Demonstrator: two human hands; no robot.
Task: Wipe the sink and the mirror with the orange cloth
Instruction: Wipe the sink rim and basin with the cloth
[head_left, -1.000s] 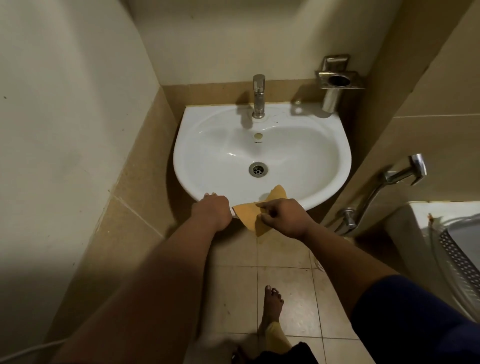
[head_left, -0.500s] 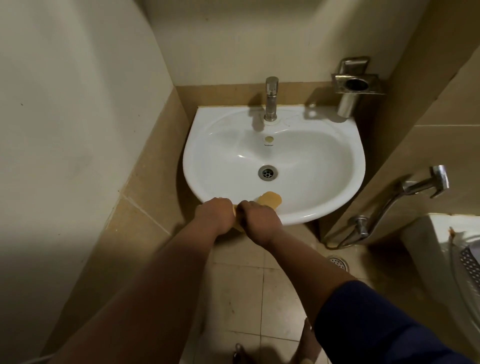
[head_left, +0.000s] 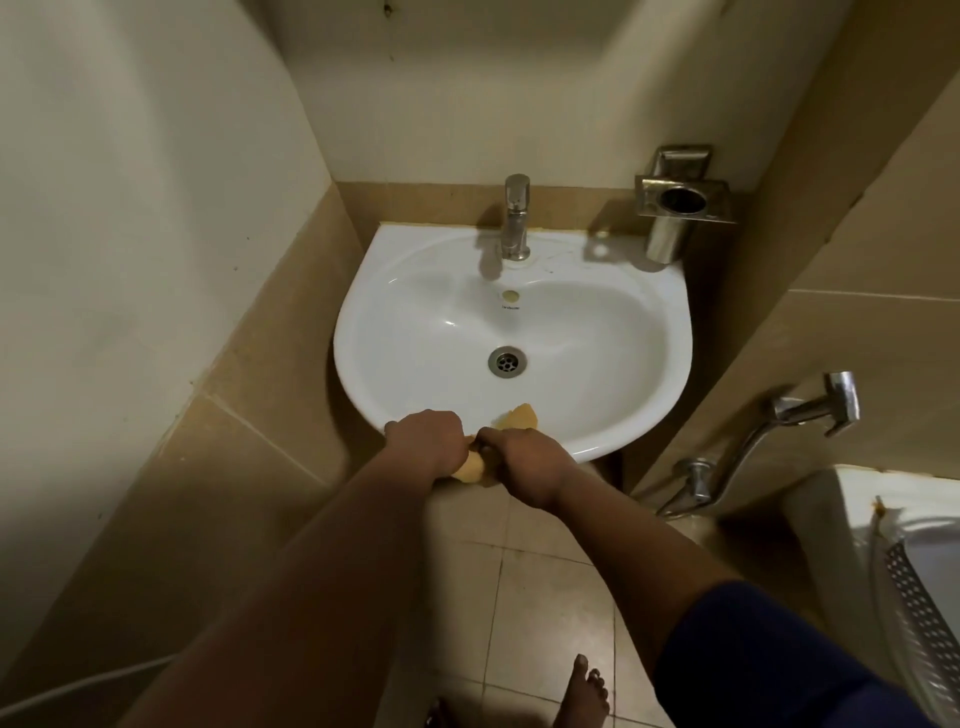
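Note:
A white wall-hung sink (head_left: 613, 322) fills the middle of the view, with a steel tap (head_left: 515, 218) at its back and a drain (head_left: 506, 360) in the bowl. Both hands meet at the sink's front rim. My left hand (head_left: 428, 441) and my right hand (head_left: 519, 457) each grip the orange cloth (head_left: 519, 417), bunched between them. One end pokes up onto the rim, another end hangs below my left hand. The bulk of the cloth is hidden inside the fists. No mirror is in view.
A steel cup holder (head_left: 675, 208) is fixed on the wall right of the tap. A spray hose with metal handle (head_left: 810, 410) hangs on the right tiled wall. A white appliance (head_left: 893, 519) stands at the right edge. My bare foot (head_left: 584, 696) is on the tiled floor.
The cloth lay spread over the rim, pinched by my right hand; my right hand has moved left against my left hand, and the cloth is now bunched between both fists.

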